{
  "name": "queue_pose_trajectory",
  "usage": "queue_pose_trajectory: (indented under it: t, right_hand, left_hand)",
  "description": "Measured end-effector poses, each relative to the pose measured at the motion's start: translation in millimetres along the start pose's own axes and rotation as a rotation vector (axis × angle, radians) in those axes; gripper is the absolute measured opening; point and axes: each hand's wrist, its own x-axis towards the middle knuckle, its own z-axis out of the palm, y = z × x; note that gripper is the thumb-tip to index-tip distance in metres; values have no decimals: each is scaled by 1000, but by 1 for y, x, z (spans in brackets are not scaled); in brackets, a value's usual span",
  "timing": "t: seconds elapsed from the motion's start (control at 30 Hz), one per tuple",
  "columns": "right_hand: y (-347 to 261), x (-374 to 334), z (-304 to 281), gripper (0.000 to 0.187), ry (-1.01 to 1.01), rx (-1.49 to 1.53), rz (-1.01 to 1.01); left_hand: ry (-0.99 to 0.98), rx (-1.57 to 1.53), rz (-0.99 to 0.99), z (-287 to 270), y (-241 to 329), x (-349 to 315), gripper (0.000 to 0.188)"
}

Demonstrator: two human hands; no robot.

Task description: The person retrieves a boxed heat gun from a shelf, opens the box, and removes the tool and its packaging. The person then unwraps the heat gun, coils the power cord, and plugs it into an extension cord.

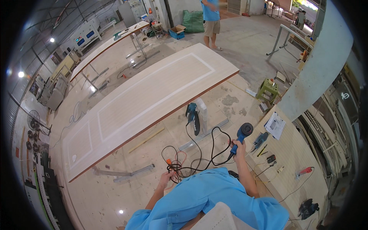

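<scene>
My right hand [237, 147] grips the handle of a blue corded power tool [242, 133] and holds it up beside the workbench [291, 153]. Its black cable [203, 149] loops down to a tangle of black and orange cords near the floor. My left hand [167, 178] is closed on that bundle of cords [174, 166]. A long pale door panel [145, 99] with a lighter inlaid frame lies flat on metal stands in front of me.
A second blue power tool [193, 117] sits under the panel's edge. The workbench holds a blue tool [260, 140], papers [275, 125], a red tool [304, 171] and small items. A green stool [267, 89] stands beyond. A person [211, 21] stands at the far end.
</scene>
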Motion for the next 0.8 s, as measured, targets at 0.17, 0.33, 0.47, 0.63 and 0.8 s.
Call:
queue_pose_trajectory:
  t: [0.17, 0.33, 0.47, 0.63, 0.8]
  right_hand:
    - [3, -2, -4, 34, -7, 21, 24]
    - [6, 0, -4, 35, -18, -8, 12]
    - [5, 0, -2, 27, -26, -7, 23]
    - [8, 1, -1, 28, -6, -14, 33]
    - [19, 6, -12, 37, -8, -50, 55]
  left_hand:
    - [-6, 39, -52, -2, -10, -10, 40]
    - [-11, 125, -119, -7, -19, -15, 46]
    - [-26, 133, -93, -7, -21, -17, 49]
    - [-15, 152, -83, -10, -22, -17, 56]
    - [81, 157, -116, -16, -27, -11, 60]
